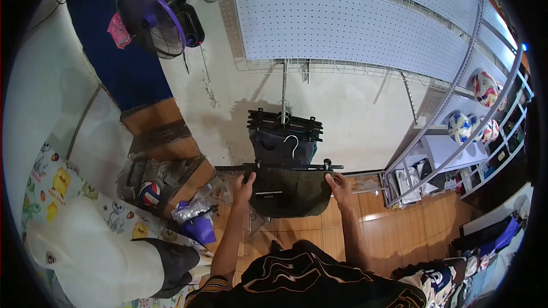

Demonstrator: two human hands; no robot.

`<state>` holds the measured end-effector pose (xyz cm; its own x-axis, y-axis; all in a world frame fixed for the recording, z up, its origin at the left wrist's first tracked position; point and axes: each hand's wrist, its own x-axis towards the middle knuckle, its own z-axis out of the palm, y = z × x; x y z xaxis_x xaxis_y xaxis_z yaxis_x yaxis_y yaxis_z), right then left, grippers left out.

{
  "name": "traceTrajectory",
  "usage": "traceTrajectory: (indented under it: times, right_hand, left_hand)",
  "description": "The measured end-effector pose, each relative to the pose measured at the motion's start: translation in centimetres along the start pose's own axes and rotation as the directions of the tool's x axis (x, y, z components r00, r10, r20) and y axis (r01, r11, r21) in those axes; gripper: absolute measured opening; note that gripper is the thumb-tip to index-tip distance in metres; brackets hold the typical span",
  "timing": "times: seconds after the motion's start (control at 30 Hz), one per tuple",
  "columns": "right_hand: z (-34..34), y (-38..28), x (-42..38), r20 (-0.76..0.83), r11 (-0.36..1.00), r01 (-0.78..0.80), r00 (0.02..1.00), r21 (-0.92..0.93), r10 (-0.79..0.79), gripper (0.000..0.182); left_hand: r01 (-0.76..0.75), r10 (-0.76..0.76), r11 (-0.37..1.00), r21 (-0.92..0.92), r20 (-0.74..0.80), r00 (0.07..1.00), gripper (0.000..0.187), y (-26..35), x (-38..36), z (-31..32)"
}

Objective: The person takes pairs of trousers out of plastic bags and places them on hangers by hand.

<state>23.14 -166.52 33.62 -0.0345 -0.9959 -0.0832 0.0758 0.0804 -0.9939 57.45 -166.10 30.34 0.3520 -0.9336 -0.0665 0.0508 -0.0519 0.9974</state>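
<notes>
A pair of dark olive shorts (291, 193) is held up on a black clip hanger (279, 166), whose bar lies level with a silver hook (293, 142) rising from its middle. The fabric hangs flat and spread below the bar, with a pale label seen near its left side. The waistband is clipped at both ends, where the hanger is gripped.

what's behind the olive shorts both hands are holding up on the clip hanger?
Behind the olive shorts, held by the left hand and right hand, a dark garment hangs under stacked black hangers on a rail. Its lower part is hidden by the shorts.
</notes>
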Motion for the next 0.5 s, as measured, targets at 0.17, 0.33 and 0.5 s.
traceTrajectory:
  times: [0.17,0.33,0.5]
  right_hand:
    - [1.8,1.5,7.2,-0.017,1.0,0.009,1.0,-0.024,-0.009,0.051]
    - [3.3,1.5,10.7,-0.027,0.991,-0.054,0.998,-0.126,0.051,0.059]
    - [3.7,4.0,12.5,0.059,0.993,-0.1,0.993,-0.07,0.104,0.057]
  left_hand:
    - [0.035,-0.035,0.998,0.048,-0.003,0.999,0.042,0.5,6.7,1.3]
    - [0.068,-0.044,0.967,0.247,-0.104,0.994,0.048,2.3,9.0,2.6]
    - [0.086,-0.055,0.964,0.252,-0.126,0.99,0.052,-5.5,13.8,0.8]
